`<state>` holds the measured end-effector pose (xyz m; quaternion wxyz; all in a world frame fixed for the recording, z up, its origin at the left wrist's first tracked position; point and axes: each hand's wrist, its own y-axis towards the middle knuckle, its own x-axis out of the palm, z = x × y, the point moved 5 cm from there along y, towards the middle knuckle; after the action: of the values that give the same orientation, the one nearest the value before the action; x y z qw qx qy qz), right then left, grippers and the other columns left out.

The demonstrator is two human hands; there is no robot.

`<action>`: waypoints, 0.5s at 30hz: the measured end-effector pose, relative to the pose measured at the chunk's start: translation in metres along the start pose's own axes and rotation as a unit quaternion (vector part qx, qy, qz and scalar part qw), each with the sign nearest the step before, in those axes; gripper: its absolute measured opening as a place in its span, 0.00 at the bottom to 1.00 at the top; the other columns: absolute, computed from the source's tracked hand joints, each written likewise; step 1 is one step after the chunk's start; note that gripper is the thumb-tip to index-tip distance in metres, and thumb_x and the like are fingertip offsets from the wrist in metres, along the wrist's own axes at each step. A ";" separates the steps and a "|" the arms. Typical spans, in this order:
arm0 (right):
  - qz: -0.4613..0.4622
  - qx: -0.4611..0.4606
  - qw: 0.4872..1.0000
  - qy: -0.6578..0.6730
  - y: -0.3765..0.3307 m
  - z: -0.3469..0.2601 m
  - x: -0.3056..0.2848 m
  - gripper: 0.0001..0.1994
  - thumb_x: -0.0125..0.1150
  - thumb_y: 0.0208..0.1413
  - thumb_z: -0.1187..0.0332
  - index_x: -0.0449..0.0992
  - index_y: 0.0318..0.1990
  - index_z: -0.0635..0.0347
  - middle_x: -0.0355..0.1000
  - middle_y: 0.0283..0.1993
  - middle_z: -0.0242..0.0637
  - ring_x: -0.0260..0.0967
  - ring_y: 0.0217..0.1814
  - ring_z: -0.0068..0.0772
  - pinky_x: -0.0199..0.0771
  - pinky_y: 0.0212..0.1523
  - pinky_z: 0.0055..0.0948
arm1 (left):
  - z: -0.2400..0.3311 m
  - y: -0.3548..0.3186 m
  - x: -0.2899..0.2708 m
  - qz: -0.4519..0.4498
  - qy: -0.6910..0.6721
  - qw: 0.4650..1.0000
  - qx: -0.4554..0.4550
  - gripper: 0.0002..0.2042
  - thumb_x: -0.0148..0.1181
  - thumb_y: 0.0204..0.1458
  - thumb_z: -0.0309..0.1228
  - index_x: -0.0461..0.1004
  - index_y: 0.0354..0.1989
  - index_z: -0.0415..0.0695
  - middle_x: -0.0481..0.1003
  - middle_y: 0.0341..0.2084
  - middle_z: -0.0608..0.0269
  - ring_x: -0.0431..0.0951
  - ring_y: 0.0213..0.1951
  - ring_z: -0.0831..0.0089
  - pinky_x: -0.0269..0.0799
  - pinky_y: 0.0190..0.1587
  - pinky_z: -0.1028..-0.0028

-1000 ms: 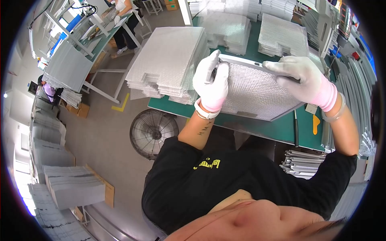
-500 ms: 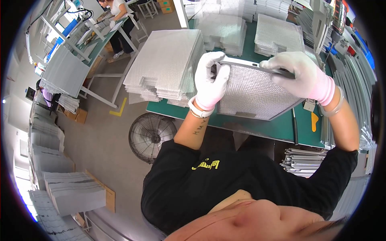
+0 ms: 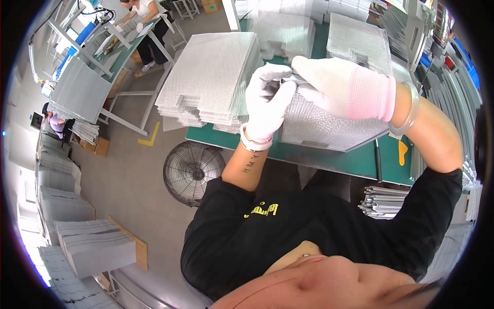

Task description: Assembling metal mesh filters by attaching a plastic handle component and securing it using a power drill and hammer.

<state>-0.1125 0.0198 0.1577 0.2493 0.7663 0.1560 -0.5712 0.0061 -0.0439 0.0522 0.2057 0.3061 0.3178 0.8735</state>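
Upright on the green bench point(image 3: 288, 155), a silver mesh filter panel point(image 3: 329, 129) with a metal edge frame leans in front of me. My left hand point(image 3: 266, 100), in a white glove, is closed on its upper left corner. My right hand point(image 3: 329, 88), gloved in white with a pink cuff, pinches the frame's top edge close beside the left fingers. The right hand and wrist cover most of the top edge, so the exact fingertip contact is hidden. To the left of my left hand stands a tall stack of mesh sheets point(image 3: 211, 64).
More mesh stacks point(image 3: 357, 38) stand at the back. A black rod-like tool point(image 3: 378, 159) and an orange tool point(image 3: 402, 153) lie at the bench's right. Metal strips point(image 3: 383, 202) are piled below; a floor fan point(image 3: 194, 174) stands left. Another person point(image 3: 146, 20) works far left.
My right hand has slid left along the panel's top edge, from its right part to the corner beside my left hand. The left hand keeps its hold.
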 end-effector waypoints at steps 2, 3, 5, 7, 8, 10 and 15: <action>0.004 -0.017 1.000 0.008 -0.001 0.002 0.000 0.10 0.52 0.65 0.65 0.68 0.43 0.65 0.74 0.36 0.55 0.74 0.39 0.59 0.75 0.40 0.45 | 0.000 0.001 -0.001 -0.020 -0.026 0.999 0.008 0.13 0.61 0.55 0.14 0.73 0.48 0.38 0.77 0.40 0.64 0.76 0.38 0.81 0.73 0.43 0.80; 0.007 -0.035 0.999 0.014 -0.001 0.000 0.000 0.10 0.52 0.65 0.65 0.68 0.43 0.65 0.74 0.35 0.55 0.74 0.39 0.59 0.75 0.40 0.45 | 0.001 0.001 -0.001 -0.038 -0.053 0.998 0.018 0.13 0.60 0.55 0.13 0.73 0.48 0.38 0.77 0.40 0.63 0.76 0.39 0.81 0.73 0.44 0.80; 0.002 -0.019 1.000 -0.010 0.000 -0.004 -0.002 0.10 0.52 0.65 0.65 0.68 0.42 0.65 0.74 0.34 0.54 0.75 0.38 0.59 0.75 0.39 0.45 | 0.000 0.002 -0.002 -0.036 -0.069 0.997 0.008 0.13 0.60 0.55 0.13 0.73 0.47 0.38 0.76 0.40 0.63 0.76 0.39 0.80 0.73 0.44 0.80; -0.003 -0.005 0.999 -0.034 -0.002 -0.006 0.000 0.10 0.52 0.65 0.65 0.68 0.42 0.64 0.74 0.33 0.54 0.75 0.37 0.58 0.75 0.38 0.45 | -0.003 0.002 -0.003 -0.035 -0.084 0.996 0.000 0.13 0.60 0.55 0.13 0.73 0.47 0.38 0.76 0.41 0.62 0.77 0.39 0.80 0.73 0.44 0.79; 0.006 -0.002 0.998 -0.058 -0.004 -0.006 0.002 0.10 0.52 0.64 0.65 0.69 0.42 0.64 0.74 0.32 0.53 0.75 0.36 0.58 0.75 0.37 0.45 | -0.003 0.001 -0.002 -0.046 -0.068 0.997 0.013 0.13 0.59 0.55 0.13 0.73 0.47 0.38 0.76 0.41 0.62 0.76 0.39 0.81 0.73 0.44 0.79; 0.017 0.000 0.997 -0.081 -0.005 -0.005 0.003 0.10 0.53 0.64 0.65 0.70 0.41 0.63 0.74 0.31 0.52 0.75 0.35 0.58 0.75 0.37 0.45 | -0.002 -0.002 0.001 -0.059 -0.050 0.997 0.026 0.13 0.59 0.55 0.13 0.72 0.47 0.38 0.75 0.42 0.63 0.75 0.39 0.81 0.72 0.43 0.79; 0.044 -0.003 0.985 -0.168 -0.005 -0.016 0.002 0.08 0.57 0.60 0.66 0.71 0.40 0.60 0.74 0.29 0.46 0.77 0.32 0.50 0.76 0.34 0.40 | -0.001 -0.002 0.002 -0.060 0.054 0.988 0.134 0.14 0.57 0.55 0.13 0.71 0.48 0.38 0.72 0.42 0.60 0.73 0.36 0.77 0.72 0.41 0.77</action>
<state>-0.1013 0.0325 0.1581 0.2985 0.6652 0.0798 -0.6797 0.0047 -0.0421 0.0509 0.1975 0.2632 0.4606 0.8244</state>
